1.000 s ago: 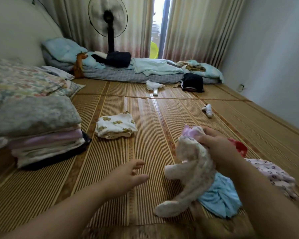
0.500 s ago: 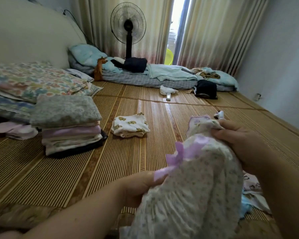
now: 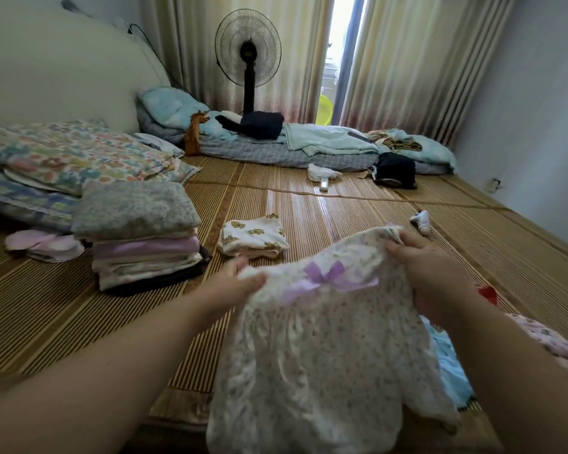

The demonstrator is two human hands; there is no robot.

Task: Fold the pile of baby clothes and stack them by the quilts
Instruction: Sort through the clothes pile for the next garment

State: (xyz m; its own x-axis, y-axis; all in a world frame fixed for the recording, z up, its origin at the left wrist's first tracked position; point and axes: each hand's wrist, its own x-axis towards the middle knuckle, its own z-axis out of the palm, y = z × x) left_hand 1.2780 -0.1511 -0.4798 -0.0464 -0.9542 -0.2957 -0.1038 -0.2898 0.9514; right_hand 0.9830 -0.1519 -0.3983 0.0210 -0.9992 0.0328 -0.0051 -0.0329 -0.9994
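A striped woven bamboo mat (image 3: 358,217) covers the floor across the whole frame. At the left of the frame lie wide flower-printed quilts (image 3: 73,155), spread flat against a pale headboard. In the lower centre hangs a white baby dress with a small floral print (image 3: 325,355), held up above the mat by its top edge with its skirt falling toward the bottom edge of the frame. Left of centre, just beside the quilts, stands a neat stack of folded cloths in grey, lilac, cream and black (image 3: 141,237). A black standing fan (image 3: 248,49) rises at the upper centre in front of cream curtains. A crumpled light blue garment (image 3: 450,368) lies on the mat at the lower right, partly hidden behind the dress, and a pink printed garment (image 3: 545,339) lies just beyond it at the right edge. A folded cream garment with brown bear prints (image 3: 253,235) rests on the mat in the centre, near the stack. The left hand (image 3: 233,286) pinches the dress's left shoulder, and the right hand (image 3: 430,273) grips its right shoulder with curled fingers. A lilac ribbon bow (image 3: 325,273) sits on the dress's chest between the two hands.
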